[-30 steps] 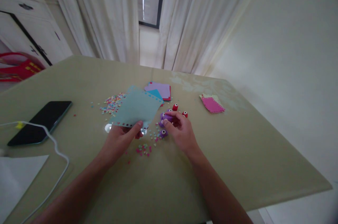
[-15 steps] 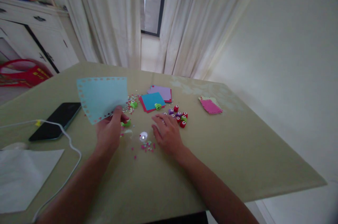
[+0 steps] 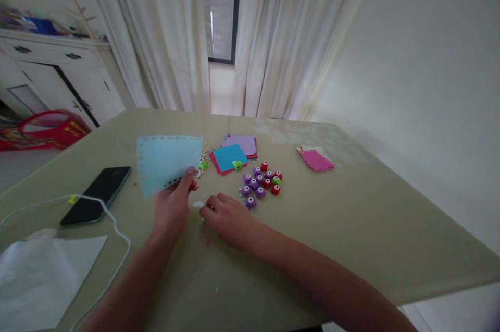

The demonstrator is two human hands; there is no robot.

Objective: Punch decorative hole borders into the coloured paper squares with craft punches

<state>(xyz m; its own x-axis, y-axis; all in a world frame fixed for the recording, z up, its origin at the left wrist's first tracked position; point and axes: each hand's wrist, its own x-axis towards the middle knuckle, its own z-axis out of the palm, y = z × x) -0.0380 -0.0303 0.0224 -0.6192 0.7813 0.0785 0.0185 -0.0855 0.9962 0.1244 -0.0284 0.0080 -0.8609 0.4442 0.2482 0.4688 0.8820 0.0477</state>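
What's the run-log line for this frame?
left hand: holds punched light-blue sheet | right hand: fingers curled, contents hidden | nearby: purple, red, green eye-marked pieces

Light-blue sheet (image 3: 170, 160): smooth, matt paper
Clustered purple pieces (image 3: 253, 184): plastic-looking
Tabletop (image 3: 351, 233): smooth, mostly matt
Phone (image 3: 97, 191): smooth, dark, glass-like face
Curtains (image 3: 156, 35): soft, matt cloth

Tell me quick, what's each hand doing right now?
Left hand: closed, holding the light blue sheet.
Right hand: curled; cannot tell whether it holds anything.
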